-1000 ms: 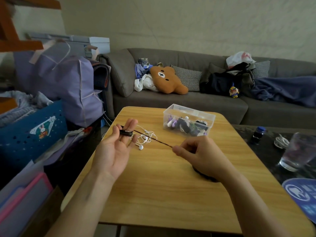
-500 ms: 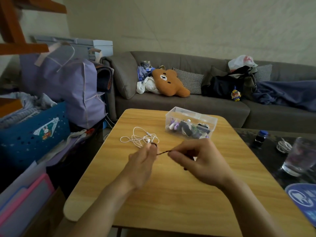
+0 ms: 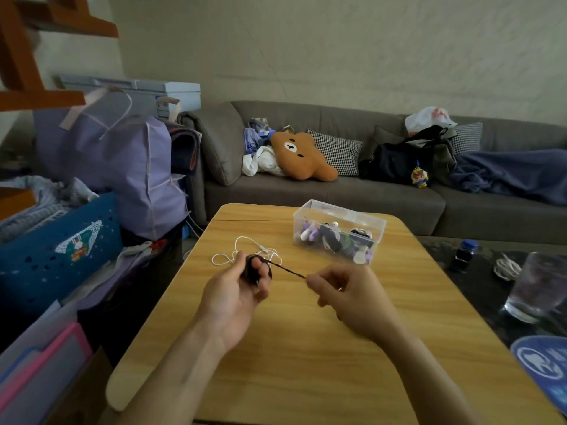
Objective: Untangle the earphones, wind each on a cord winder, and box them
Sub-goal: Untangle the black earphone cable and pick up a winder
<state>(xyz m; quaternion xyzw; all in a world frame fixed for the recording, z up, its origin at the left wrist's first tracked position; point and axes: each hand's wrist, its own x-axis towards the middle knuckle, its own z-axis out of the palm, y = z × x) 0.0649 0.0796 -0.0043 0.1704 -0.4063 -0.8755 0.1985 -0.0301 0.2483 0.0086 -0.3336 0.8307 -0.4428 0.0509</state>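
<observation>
We see both hands raised over the near middle of the wooden counter [image 3: 306,348]; the left hand [image 3: 234,297] curls its fingers and thumb around a dark cord winder [image 3: 256,269], holding it above the counter surface; the right hand [image 3: 349,297] pinches a dark earphone cord [image 3: 288,270] between thumb and forefinger, and the cord runs taut from that pinch leftward and slightly farther to the winder; the two hands are apart, joined only by this short stretch of cord. Just beyond the left hand we see white earphones [image 3: 245,251] lying loose on the counter in tangled loops; farther right, near the far edge of the counter, stands a clear plastic box [image 3: 339,233], open at the top, holding several wound earphones in white, purple and black. To the right of the counter we note a drinking glass [image 3: 535,288] and a small coil of white cable [image 3: 506,266] on a dark surface; beyond the counter, a grey sofa [image 3: 337,194] carries a brown bear cushion [image 3: 302,156].
</observation>
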